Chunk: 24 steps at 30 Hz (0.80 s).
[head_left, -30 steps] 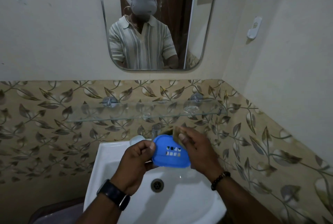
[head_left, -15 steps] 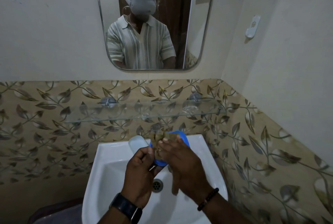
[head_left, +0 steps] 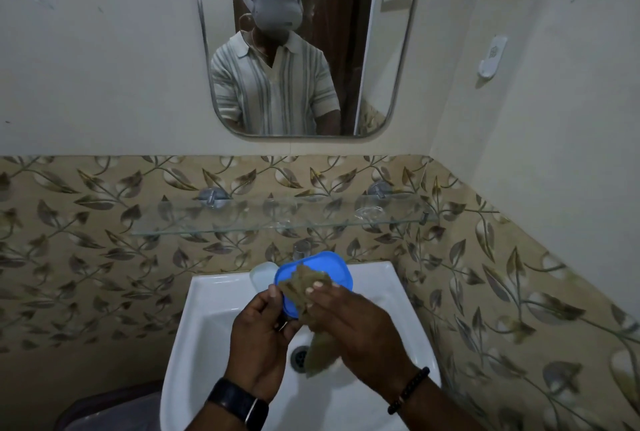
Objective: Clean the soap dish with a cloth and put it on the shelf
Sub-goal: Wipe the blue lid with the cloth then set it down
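Note:
I hold a blue plastic soap dish point(head_left: 329, 266) tilted up over the white sink point(head_left: 214, 313). My left hand point(head_left: 259, 340) grips its lower left edge. My right hand point(head_left: 360, 330) presses a brownish-green cloth point(head_left: 301, 287) against the dish's face; the cloth's tail hangs down below my palm toward the drain. A clear glass shelf point(head_left: 242, 222) runs along the leaf-patterned tiles just above the sink, with nothing standing on it.
A pale soap bar point(head_left: 261, 274) lies on the sink's back rim, left of a chrome tap point(head_left: 302, 250). A mirror point(head_left: 381, 49) hangs above the shelf. A dark bin point(head_left: 104, 410) sits low left. A white hook point(head_left: 491, 56) is on the right wall.
The dish has been turned and raised, so its slotted face is no longer shown. My right hand has moved the cloth onto the dish's surface and rubs over it.

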### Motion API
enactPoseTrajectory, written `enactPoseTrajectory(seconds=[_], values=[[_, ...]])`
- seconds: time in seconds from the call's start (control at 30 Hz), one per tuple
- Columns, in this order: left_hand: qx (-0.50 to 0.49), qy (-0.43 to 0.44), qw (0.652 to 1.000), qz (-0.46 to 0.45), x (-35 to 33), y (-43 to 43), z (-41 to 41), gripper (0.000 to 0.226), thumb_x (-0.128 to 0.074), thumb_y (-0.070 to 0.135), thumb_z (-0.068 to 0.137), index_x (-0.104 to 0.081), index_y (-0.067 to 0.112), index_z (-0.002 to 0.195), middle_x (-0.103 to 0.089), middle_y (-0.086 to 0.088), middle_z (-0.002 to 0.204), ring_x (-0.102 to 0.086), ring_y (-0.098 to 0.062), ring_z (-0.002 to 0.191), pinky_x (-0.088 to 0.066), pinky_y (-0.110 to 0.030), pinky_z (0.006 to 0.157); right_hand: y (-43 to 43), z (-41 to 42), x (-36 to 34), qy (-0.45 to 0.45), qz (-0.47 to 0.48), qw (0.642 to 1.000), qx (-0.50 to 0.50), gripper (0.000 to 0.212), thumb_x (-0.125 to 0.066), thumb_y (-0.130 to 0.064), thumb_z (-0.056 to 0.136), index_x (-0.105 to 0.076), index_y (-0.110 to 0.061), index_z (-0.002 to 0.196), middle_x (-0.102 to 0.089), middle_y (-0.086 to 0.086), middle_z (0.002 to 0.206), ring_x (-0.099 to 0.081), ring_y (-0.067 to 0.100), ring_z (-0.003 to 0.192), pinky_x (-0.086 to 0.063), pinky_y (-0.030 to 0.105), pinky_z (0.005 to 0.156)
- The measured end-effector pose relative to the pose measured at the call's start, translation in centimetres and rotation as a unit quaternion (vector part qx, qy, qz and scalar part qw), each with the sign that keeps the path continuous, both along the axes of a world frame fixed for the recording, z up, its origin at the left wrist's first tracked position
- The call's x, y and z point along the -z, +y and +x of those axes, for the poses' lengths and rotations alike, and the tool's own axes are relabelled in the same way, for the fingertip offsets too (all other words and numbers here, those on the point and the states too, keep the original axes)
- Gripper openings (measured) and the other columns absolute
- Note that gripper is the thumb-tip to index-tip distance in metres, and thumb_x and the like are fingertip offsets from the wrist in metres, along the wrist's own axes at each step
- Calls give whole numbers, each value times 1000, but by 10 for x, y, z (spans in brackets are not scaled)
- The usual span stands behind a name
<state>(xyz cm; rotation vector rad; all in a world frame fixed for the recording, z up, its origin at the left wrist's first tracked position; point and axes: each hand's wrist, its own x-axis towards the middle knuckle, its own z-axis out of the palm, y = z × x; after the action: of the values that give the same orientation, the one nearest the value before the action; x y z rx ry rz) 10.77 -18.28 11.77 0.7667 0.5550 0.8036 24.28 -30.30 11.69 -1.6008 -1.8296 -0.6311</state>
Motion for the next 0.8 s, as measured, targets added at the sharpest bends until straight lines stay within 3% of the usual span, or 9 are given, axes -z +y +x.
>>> enactPoseTrajectory(seconds=[0.13, 0.23, 0.33, 0.43, 0.53, 0.63, 0.7, 0.8], values=[[-32, -11, 999, -2, -4, -3, 1, 45, -62, 31, 88, -69, -5, 114, -76, -22, 109, -74, -33, 100, -64, -38, 78, -3, 15, -6, -36, 32, 994, 97, 27, -55, -4, 101, -70, -7, 123, -67, 8, 133, -60, 21, 129, -46, 38, 111], [-44, -23, 999, 4, -7, -3, 0, 44, -63, 32, 88, -69, -5, 111, -78, -20, 106, -76, -30, 95, -63, -36, 73, 2, 4, -6, -7, 52, 981, 189, 32, -61, 3, 86, -72, -4, 116, -73, 12, 120, -68, 27, 115, -51, 38, 106], [-58, -11, 998, 11, -8, -3, 2, 44, -65, 33, 86, -69, -4, 110, -78, -20, 103, -76, -29, 91, -63, -34, 70, 7, -25, -9, 93, 63, 967, 227, 34, -48, -9, 86, -70, -16, 111, -73, 3, 108, -68, 23, 104, -49, 32, 95], [-62, -5, 996, 60, -10, -4, 2, 38, -64, 31, 86, -71, -1, 105, -78, -18, 100, -75, -25, 86, -62, -31, 68, 7, -50, -10, 264, 40, 953, 141, 24, -44, -24, 97, -58, -39, 110, -59, -27, 108, -57, 4, 103, -42, 21, 87], [-56, -2, 989, 139, -16, -1, 0, 29, -65, 32, 87, -73, 6, 97, -79, -12, 95, -74, -22, 84, -64, -34, 70, 9, -55, -15, 497, 20, 865, 70, 22, -48, -34, 101, -63, -48, 108, -69, -24, 108, -65, 4, 100, -50, 15, 81], [-28, 24, 972, 232, -21, 2, -4, 35, -71, 40, 90, -72, 10, 107, -79, -10, 102, -74, -23, 94, -63, -41, 83, 7, -44, -22, 640, 69, 763, 58, 31, -54, -21, 104, -62, -49, 114, -77, -9, 101, -73, 13, 91, -56, 19, 70], [-10, 45, 955, 292, -22, 4, -8, 26, -68, 39, 89, -73, 22, 108, -78, -4, 105, -72, -18, 96, -60, -36, 85, 2, -34, -29, 675, 82, 733, 25, 45, -56, -20, 103, -49, -54, 131, -79, 2, 97, -76, 17, 89, -59, 25, 71], [23, 84, 911, 404, -27, 10, -17, 18, -63, 37, 92, -72, 34, 107, -76, 7, 104, -70, -8, 97, -54, -20, 84, -7, -19, -35, 683, 38, 730, -10, 67, -60, -19, 100, -32, -63, 143, -80, 6, 95, -77, 20, 92, -61, 27, 72]])
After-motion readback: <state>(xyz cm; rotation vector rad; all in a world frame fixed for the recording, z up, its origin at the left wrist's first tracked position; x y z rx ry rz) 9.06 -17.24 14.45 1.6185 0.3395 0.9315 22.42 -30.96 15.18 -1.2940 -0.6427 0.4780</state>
